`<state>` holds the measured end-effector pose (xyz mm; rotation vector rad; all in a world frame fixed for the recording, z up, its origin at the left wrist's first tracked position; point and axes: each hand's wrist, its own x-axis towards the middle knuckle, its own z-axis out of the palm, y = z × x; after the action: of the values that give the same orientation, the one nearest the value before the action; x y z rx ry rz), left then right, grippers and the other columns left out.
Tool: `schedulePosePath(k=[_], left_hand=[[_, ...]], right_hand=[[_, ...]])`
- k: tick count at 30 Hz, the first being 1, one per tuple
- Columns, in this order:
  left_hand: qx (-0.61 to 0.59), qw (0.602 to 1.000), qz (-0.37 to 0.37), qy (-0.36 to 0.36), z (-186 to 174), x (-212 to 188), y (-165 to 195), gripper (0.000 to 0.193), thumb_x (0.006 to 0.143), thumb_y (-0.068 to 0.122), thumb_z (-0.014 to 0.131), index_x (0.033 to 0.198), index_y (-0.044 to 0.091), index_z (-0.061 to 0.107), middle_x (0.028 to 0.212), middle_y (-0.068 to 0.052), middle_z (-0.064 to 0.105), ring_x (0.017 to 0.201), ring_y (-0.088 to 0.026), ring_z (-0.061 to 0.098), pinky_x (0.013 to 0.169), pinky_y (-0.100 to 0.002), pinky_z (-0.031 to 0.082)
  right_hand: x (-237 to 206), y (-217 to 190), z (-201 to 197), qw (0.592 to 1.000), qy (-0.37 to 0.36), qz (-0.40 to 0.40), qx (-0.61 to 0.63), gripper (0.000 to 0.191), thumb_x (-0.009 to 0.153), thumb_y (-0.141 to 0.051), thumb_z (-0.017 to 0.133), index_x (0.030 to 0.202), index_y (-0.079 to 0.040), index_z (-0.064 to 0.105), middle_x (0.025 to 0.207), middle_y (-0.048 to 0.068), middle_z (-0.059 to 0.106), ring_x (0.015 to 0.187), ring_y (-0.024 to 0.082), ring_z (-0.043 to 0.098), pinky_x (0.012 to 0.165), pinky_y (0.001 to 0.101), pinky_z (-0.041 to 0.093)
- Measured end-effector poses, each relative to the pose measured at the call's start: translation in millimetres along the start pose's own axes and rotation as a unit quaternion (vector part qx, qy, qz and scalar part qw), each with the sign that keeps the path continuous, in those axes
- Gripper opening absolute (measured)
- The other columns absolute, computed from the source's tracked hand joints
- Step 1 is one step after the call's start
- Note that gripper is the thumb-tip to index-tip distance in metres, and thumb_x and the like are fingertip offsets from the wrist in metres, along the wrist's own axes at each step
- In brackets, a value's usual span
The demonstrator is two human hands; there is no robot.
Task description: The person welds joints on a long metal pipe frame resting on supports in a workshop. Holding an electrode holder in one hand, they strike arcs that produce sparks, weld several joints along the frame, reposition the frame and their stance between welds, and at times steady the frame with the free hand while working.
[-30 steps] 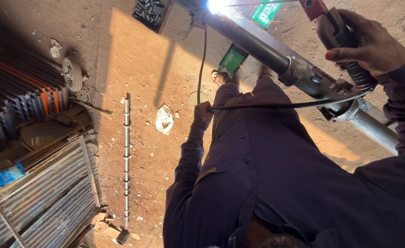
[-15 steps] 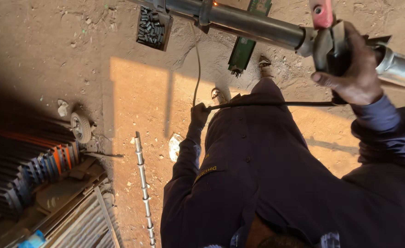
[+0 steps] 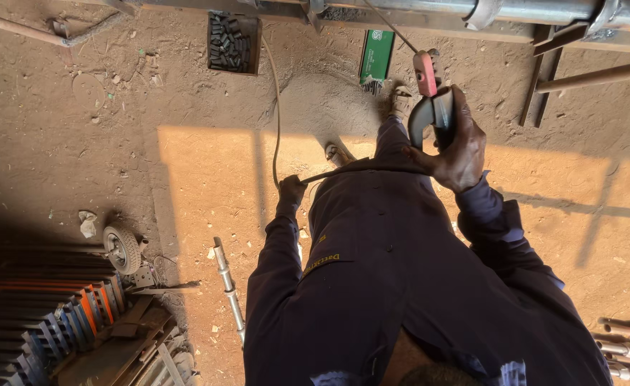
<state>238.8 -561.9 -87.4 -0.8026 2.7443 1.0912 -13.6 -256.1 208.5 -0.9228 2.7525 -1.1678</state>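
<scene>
Our right hand (image 3: 458, 146) has its fingers wrapped tight around the dark grip of a welding electrode holder (image 3: 429, 107), whose red-tipped clamp points up toward the long steel pipe (image 3: 543, 11) running across the top of the view. A thin rod (image 3: 383, 21) slants up from the clamp toward that pipe. Our left hand (image 3: 291, 190) is curled closed around the black cable (image 3: 276, 107), which climbs away over the dirt floor (image 3: 115, 143). Beyond the holder lies a green electrode box (image 3: 377, 55), and left of it a dark tray of small metal pieces (image 3: 233, 43). A threaded rod (image 3: 228, 286) lies by our left sleeve, near a small wheel (image 3: 122, 249).
</scene>
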Motion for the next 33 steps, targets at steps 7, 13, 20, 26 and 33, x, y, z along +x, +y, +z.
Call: schedulePosePath(k=[7,13,20,26,33], left_hand=[[0.001,0.999,0.045,0.012,-1.0,-24.0,-23.4,0.031,0.074,0.022,0.086,0.066,0.007,0.061,0.067,-0.016,0.065,0.072,-0.041,0.064,0.067,-0.051,0.046],[-0.007,0.999,0.047,0.015,-4.6,-36.5,-32.4,0.031,0.075,0.022,0.085,0.066,0.008,0.059,0.067,-0.016,0.063,0.070,-0.041,0.062,0.066,-0.050,0.045],[-0.017,0.999,0.041,0.009,-10.7,-34.1,-34.8,0.032,0.078,0.023,0.084,0.067,0.008,0.059,0.067,-0.016,0.062,0.068,-0.041,0.062,0.065,-0.050,0.046],[0.007,0.998,0.059,0.013,-11.3,-33.0,-39.1,0.031,0.074,0.025,0.085,0.065,0.009,0.059,0.066,-0.015,0.063,0.069,-0.042,0.062,0.066,-0.051,0.045],[0.031,0.998,-0.033,-0.044,-6.4,-28.2,-44.7,0.033,0.079,0.030,0.083,0.068,0.008,0.062,0.070,-0.017,0.065,0.072,-0.042,0.064,0.067,-0.049,0.048]], right_hand=[[-4.7,-22.8,19.8,0.998,-0.017,0.059,-0.024,0.120,0.072,-0.032,0.099,0.162,0.002,0.027,0.106,0.023,0.070,0.090,0.037,0.074,0.082,0.0468,0.062],[-2.4,-26.5,28.9,1.000,0.006,0.015,-0.027,0.120,0.076,-0.033,0.099,0.164,0.000,0.024,0.127,0.029,0.067,0.110,0.042,0.072,0.095,0.0472,0.062],[0.4,-32.4,30.8,0.998,-0.011,0.050,-0.027,0.119,0.074,-0.032,0.098,0.163,0.001,0.026,0.124,0.028,0.067,0.108,0.042,0.072,0.093,0.0474,0.062],[1.9,-35.8,32.2,0.998,-0.008,0.054,-0.012,0.117,0.075,-0.031,0.099,0.163,0.001,0.028,0.124,0.027,0.068,0.107,0.039,0.073,0.090,0.0456,0.063],[6.2,-37.3,34.2,0.999,-0.008,0.049,-0.013,0.116,0.072,-0.032,0.100,0.161,0.000,0.031,0.120,0.025,0.067,0.103,0.038,0.073,0.087,0.0453,0.062]])
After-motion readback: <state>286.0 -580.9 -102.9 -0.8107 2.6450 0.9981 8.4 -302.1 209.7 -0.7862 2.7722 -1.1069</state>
